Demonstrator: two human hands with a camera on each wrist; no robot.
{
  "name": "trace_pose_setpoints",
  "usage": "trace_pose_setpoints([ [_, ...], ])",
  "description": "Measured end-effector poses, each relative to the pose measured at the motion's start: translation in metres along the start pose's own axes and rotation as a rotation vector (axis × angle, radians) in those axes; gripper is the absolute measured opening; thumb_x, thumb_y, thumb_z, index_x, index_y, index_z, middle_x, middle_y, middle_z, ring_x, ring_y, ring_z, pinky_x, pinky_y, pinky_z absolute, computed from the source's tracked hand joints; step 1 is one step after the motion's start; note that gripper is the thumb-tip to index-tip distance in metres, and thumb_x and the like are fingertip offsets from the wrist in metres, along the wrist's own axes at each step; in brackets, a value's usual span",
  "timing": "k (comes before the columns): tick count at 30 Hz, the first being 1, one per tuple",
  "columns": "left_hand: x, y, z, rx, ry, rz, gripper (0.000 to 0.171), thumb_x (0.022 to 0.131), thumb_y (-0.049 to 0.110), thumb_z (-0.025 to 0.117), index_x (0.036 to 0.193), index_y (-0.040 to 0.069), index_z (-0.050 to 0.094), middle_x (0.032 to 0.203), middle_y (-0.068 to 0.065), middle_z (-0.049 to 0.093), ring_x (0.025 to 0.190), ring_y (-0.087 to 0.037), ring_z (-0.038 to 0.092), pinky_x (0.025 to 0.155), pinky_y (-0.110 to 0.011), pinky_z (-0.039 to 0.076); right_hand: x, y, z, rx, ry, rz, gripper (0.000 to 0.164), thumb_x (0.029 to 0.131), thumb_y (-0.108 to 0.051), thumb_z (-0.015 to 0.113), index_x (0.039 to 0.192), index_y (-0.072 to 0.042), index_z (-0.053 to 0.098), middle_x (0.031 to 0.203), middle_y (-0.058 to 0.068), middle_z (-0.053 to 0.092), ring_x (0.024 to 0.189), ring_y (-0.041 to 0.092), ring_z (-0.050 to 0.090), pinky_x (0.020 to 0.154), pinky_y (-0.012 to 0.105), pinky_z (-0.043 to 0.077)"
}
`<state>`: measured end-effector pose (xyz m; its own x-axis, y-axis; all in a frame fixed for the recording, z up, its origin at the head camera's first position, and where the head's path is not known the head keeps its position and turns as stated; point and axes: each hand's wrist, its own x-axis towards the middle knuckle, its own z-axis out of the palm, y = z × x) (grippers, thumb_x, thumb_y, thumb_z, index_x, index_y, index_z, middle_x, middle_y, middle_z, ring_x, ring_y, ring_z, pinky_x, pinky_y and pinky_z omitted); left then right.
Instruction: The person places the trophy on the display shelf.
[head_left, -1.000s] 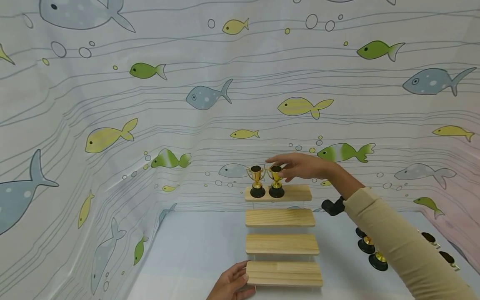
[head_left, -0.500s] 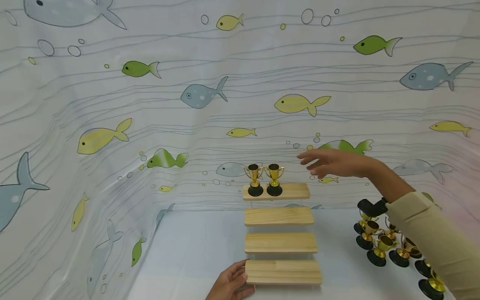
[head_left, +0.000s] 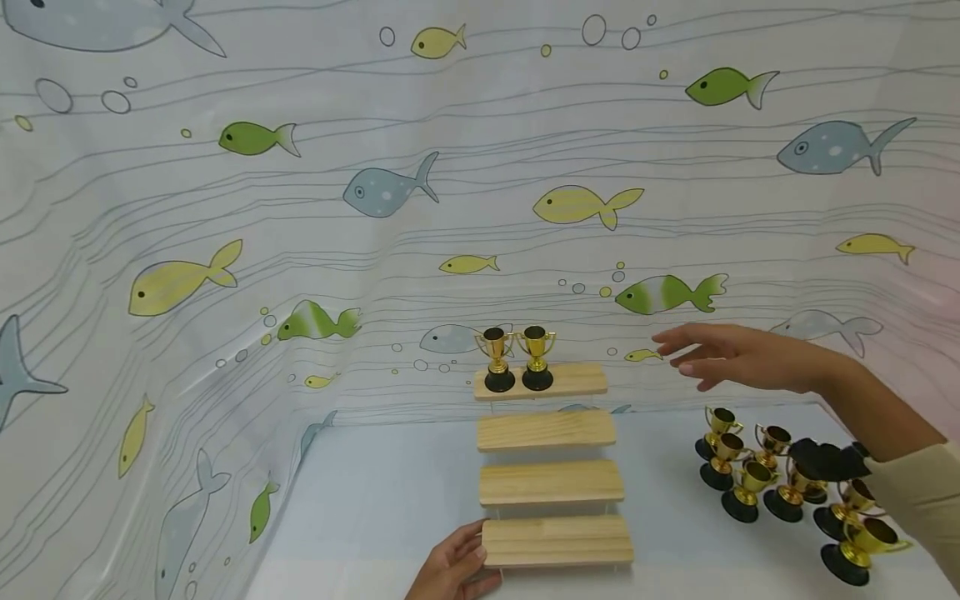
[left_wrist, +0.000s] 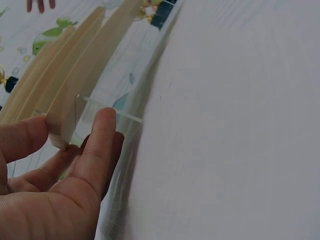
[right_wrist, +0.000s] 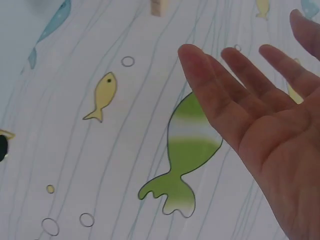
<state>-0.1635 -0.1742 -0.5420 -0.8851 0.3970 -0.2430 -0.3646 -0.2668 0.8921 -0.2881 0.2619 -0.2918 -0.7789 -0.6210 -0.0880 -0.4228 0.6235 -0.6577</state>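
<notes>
A stepped display rack has wooden shelves (head_left: 557,542) on clear supports. My left hand (head_left: 448,567) grips the left end of its lowest shelf; in the left wrist view the thumb lies on the wood edge (left_wrist: 67,112) and the fingers curl below, near a clear support panel (left_wrist: 120,112). Two small gold trophy cups stand upright side by side on the top shelf: a left trophy (head_left: 497,358) and a right trophy (head_left: 536,358). Right of the rack, my right hand (head_left: 738,357) hovers in the air with fingers extended, holding nothing; its bare palm (right_wrist: 285,145) shows in the right wrist view.
Several more gold trophies (head_left: 742,492) with black bases stand grouped on the white table (head_left: 375,500) at the right, below my right forearm. A fish-patterned sheet (head_left: 480,167) rises behind and at the left. A black wrist camera (head_left: 828,458) sits on my right wrist.
My right hand has left the right trophy on the top shelf and moved rightward, uncovering the grouped trophies. The left hand keeps its hold on the rack. The head view has shifted slightly.
</notes>
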Motion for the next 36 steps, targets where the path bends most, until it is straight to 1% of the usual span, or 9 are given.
trace_pose_setpoints([
  [5,0.000,0.002,0.001,-0.007,-0.007,0.001,0.067,0.096,0.024,0.053,0.145,-0.004,0.019,0.130,-0.011,0.050,0.114,-0.020,0.056,0.097,-0.044,0.049,-0.027,0.012,0.014,-0.030,-0.007,0.002,0.043,0.099,-0.027,0.045,0.140,-0.033,0.033,0.141,0.003,0.042,0.116,-0.005,0.048,0.078,0.022,0.052],
  [8,0.000,0.004,0.001,-0.009,-0.017,0.009,0.067,0.096,0.024,0.052,0.146,-0.005,0.017,0.132,-0.011,0.049,0.115,-0.020,0.055,0.098,-0.044,0.049,-0.046,0.023,0.021,-0.027,0.004,0.011,0.044,0.100,-0.024,0.043,0.142,-0.029,0.031,0.139,0.004,0.043,0.113,-0.008,0.049,0.075,0.021,0.053],
  [16,0.000,0.005,0.000,0.007,-0.011,0.004,0.071,0.095,0.026,0.054,0.146,-0.005,0.015,0.141,-0.020,0.039,0.120,-0.025,0.052,0.098,-0.044,0.048,-0.101,0.071,0.030,-0.094,0.103,0.060,0.047,0.099,-0.019,0.047,0.143,-0.016,0.031,0.125,-0.033,0.036,0.104,-0.020,0.042,0.065,0.029,0.058],
  [17,0.000,0.004,0.000,0.004,-0.015,0.003,0.071,0.096,0.026,0.053,0.146,-0.005,0.014,0.142,-0.020,0.037,0.121,-0.026,0.052,0.099,-0.044,0.048,-0.107,0.078,0.032,-0.120,0.124,0.071,0.047,0.098,-0.018,0.047,0.142,-0.013,0.032,0.124,-0.034,0.036,0.103,-0.021,0.041,0.064,0.027,0.057],
  [20,0.000,0.003,0.000,0.002,-0.014,0.001,0.070,0.095,0.026,0.054,0.146,-0.004,0.016,0.138,-0.015,0.043,0.119,-0.025,0.053,0.098,-0.043,0.048,-0.123,0.094,0.039,-0.157,0.147,0.134,0.049,0.098,-0.020,0.048,0.141,-0.003,0.032,0.132,-0.012,0.045,0.099,-0.024,0.038,0.063,0.034,0.057],
  [24,0.000,0.001,0.001,0.001,-0.014,0.016,0.067,0.095,0.024,0.054,0.145,-0.003,0.020,0.131,-0.009,0.051,0.115,-0.022,0.056,0.097,-0.043,0.049,-0.139,0.113,0.052,-0.147,0.138,0.261,0.056,0.098,-0.027,0.047,0.140,0.005,0.028,0.132,0.032,0.041,0.106,0.014,0.058,0.062,0.045,0.055],
  [27,0.001,0.000,0.002,0.011,-0.006,0.017,0.066,0.095,0.024,0.054,0.145,-0.004,0.021,0.130,-0.009,0.052,0.114,-0.021,0.056,0.096,-0.043,0.050,-0.154,0.133,0.059,-0.128,0.160,0.367,0.064,0.096,-0.035,0.049,0.139,0.008,0.027,0.129,0.038,0.039,0.102,0.050,0.052,0.062,0.046,0.055],
  [30,0.001,-0.002,0.002,0.016,0.001,0.009,0.066,0.095,0.025,0.054,0.145,-0.004,0.021,0.130,-0.009,0.052,0.114,-0.022,0.056,0.096,-0.043,0.050,-0.169,0.159,0.062,-0.118,0.170,0.453,0.073,0.094,-0.042,0.051,0.138,0.010,0.024,0.129,0.039,0.039,0.103,0.054,0.050,0.063,0.046,0.055],
  [36,0.002,0.000,0.000,-0.002,-0.009,-0.004,0.069,0.096,0.026,0.053,0.146,-0.004,0.017,0.140,-0.018,0.041,0.120,-0.026,0.052,0.098,-0.045,0.048,-0.186,0.205,0.081,-0.175,0.201,0.513,0.088,0.086,-0.047,0.061,0.135,0.016,0.025,0.125,0.041,0.041,0.102,0.055,0.050,0.071,0.051,0.054],
])
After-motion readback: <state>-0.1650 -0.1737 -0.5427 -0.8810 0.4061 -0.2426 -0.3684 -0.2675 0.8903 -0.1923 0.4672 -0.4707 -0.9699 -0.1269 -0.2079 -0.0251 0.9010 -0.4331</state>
